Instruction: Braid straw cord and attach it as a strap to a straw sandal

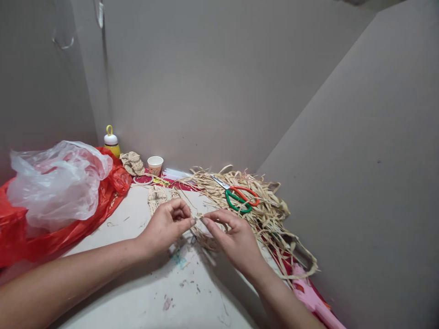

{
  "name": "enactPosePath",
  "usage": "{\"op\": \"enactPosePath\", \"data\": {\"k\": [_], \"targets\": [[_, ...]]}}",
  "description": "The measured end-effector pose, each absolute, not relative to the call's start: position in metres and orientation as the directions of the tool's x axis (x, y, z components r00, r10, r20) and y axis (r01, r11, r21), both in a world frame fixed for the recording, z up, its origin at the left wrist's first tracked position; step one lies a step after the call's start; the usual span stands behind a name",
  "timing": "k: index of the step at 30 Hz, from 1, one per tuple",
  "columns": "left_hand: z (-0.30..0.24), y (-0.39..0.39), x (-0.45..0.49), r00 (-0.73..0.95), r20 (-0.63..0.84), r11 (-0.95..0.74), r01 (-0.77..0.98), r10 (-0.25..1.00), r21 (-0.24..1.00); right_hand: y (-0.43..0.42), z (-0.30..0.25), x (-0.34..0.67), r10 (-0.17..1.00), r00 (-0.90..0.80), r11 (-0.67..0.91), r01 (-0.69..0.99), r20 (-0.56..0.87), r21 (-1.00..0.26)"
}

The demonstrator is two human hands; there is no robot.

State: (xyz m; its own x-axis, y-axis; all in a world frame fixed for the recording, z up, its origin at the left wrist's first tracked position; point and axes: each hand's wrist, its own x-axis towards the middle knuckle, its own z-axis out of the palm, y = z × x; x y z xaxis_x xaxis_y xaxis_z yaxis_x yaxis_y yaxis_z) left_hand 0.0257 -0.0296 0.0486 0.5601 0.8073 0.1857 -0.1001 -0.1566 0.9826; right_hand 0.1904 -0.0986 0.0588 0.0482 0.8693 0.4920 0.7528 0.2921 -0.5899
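My left hand [169,224] and my right hand [233,233] meet over the middle of the table, thumb and fingers pinched on each side. Between their fingertips runs a thin, pale straw strand [198,216], too small to make out in detail. Below it, partly hidden by my right hand, is a round straw piece [206,240]. Just behind my left hand lies a small woven straw piece [157,195]. A heap of dry straw strips [270,205] spreads behind and beside my right hand, with scissors [240,198] with green and orange handles on top.
Red and clear plastic bags [61,187] fill the left side. At the back stand a yellow-and-white bottle [111,140], a paper cup [155,165] and a stack of woven pieces [132,163]. A pink glue gun [313,299] lies at right. Grey walls [212,82] enclose the table [144,292].
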Motion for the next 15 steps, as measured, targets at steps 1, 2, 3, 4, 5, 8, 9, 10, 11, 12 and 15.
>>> {"op": "enactPosePath", "data": {"k": [1,2,3,4,5,8,9,10,11,12,15], "targets": [[0.049,-0.030,0.026,0.557,0.193,-0.167,-0.098,0.807,0.981,-0.099,0.061,0.191,0.879,0.069,0.277,0.731,0.472,-0.623],[0.049,-0.030,0.025,0.555,0.196,-0.168,-0.102,0.808,0.980,-0.100,0.062,0.191,0.885,0.089,0.262,0.715,0.456,-0.648],[0.050,-0.030,0.025,0.553,0.196,-0.159,-0.114,0.810,0.981,-0.100,0.064,0.190,0.884,0.112,0.251,0.704,0.453,-0.664],[0.051,-0.030,0.025,0.552,0.186,-0.137,-0.129,0.813,0.982,-0.102,0.065,0.189,0.872,0.141,0.246,0.702,0.469,-0.668],[0.053,-0.030,0.025,0.554,0.165,-0.103,-0.142,0.816,0.984,-0.103,0.065,0.187,0.844,0.172,0.251,0.709,0.507,-0.659],[0.056,-0.032,0.024,0.567,0.087,0.012,-0.168,0.819,0.986,-0.109,0.063,0.182,0.694,0.195,0.335,0.765,0.693,-0.551],[0.057,-0.032,0.024,0.571,0.069,0.038,-0.174,0.818,0.984,-0.111,0.063,0.180,0.651,0.154,0.374,0.787,0.744,-0.490],[0.058,-0.032,0.024,0.575,0.059,0.056,-0.180,0.816,0.982,-0.112,0.062,0.178,0.623,0.097,0.408,0.806,0.776,-0.429],[0.058,-0.032,0.024,0.578,0.055,0.068,-0.190,0.814,0.979,-0.114,0.062,0.177,0.611,0.039,0.434,0.819,0.791,-0.375],[0.059,-0.032,0.024,0.580,0.057,0.076,-0.202,0.812,0.976,-0.115,0.062,0.176,0.609,-0.005,0.446,0.829,0.793,-0.338],[0.059,-0.031,0.024,0.581,0.066,0.087,-0.231,0.811,0.969,-0.114,0.062,0.175,0.641,-0.062,0.434,0.851,0.765,-0.295]]}}
